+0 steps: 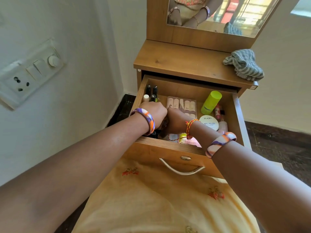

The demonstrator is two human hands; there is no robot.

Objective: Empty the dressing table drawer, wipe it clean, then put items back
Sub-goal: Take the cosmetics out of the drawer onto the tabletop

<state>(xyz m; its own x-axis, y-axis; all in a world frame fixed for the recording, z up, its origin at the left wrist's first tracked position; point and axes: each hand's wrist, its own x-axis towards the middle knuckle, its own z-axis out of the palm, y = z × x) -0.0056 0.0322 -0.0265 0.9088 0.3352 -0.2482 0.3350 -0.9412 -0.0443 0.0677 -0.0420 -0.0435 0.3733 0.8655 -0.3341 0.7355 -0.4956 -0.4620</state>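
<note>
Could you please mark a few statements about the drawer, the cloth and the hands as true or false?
1. The drawer is pulled open. True.
2. The grey cloth lies inside the drawer. False: it sits on the tabletop, at the right.
3. Both hands, left hand and right hand, reach into the drawer. True.
4. The green bottle stands on the tabletop. False: it is in the drawer.
5. The drawer has been emptied. False: bottles, a round white tub and other items remain inside.

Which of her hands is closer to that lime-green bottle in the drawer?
Right. The right hand sits mid-drawer, just left of the lime-green bottle; the left hand is farther away, by the drawer's left wall.
</note>
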